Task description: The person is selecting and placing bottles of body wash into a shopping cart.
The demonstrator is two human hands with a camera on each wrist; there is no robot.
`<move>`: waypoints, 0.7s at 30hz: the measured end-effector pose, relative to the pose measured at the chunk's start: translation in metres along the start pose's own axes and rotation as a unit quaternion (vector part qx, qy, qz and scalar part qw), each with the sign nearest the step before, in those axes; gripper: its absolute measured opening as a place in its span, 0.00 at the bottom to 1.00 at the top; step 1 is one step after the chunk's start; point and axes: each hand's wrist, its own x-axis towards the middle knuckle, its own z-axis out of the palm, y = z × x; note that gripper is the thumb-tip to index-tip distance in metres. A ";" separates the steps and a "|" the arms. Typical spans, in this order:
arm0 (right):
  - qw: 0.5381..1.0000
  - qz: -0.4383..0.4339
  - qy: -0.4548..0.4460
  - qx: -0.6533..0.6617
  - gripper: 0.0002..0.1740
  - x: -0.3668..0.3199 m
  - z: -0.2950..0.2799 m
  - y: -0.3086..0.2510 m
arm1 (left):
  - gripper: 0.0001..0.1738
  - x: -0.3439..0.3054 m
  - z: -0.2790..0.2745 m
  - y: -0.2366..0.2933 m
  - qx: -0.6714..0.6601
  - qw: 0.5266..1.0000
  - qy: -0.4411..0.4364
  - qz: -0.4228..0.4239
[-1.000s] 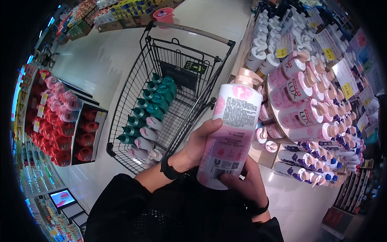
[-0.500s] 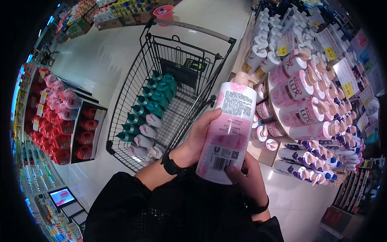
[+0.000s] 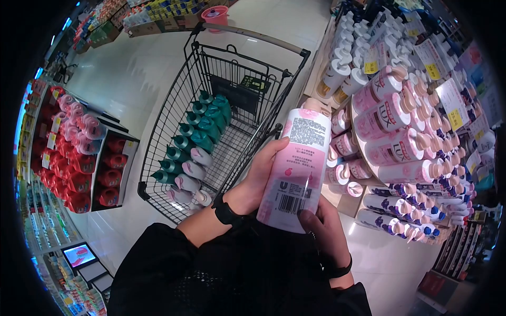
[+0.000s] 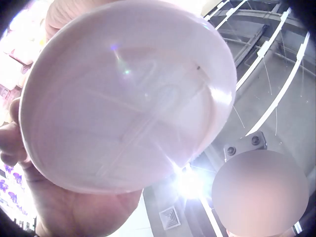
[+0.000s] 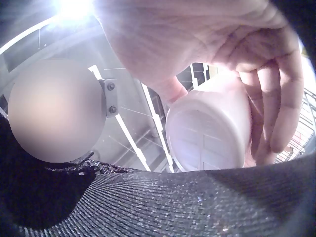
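Observation:
A pink and white pump bottle [image 3: 295, 171] is held tilted in front of the body, its printed back with a barcode facing up. My left hand [image 3: 258, 174] grips its left side, thumb on the label. My right hand [image 3: 329, 229] holds the lower right side, thumb near the barcode. In the left wrist view the bottle's base [image 4: 128, 98] fills much of the picture, with part of the left hand [image 4: 79, 207] below it. The right wrist view has the right hand's [image 5: 207, 39] fingers around the bottle [image 5: 212, 123].
A wire shopping cart [image 3: 240, 181] ahead holds several green bottles [image 3: 203, 139] and a few pale ones [image 3: 187, 183]. Shelves of pink LUX bottles [image 3: 387, 116] stand close on the right. Red bottles [image 3: 71, 174] fill a display at the left; a pink bucket [image 3: 215, 20] stands beyond the cart.
The bottle has shifted slightly down and its base has drawn up a little, so the barcode faces the head view more fully. Both hands keep their hold.

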 end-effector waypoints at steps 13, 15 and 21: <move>0.961 -0.087 0.099 -0.245 0.52 0.027 0.018 0.006 | 0.37 -0.030 0.003 -0.019 0.192 0.965 0.018 0.175; 0.964 -0.109 0.095 -0.223 0.53 0.043 0.040 -0.012 | 0.38 -0.046 0.004 0.012 0.242 0.948 0.018 0.208; 0.979 -0.093 -0.159 -0.087 0.62 0.097 0.131 -0.145 | 0.47 -0.122 0.038 0.195 0.281 0.939 0.004 0.197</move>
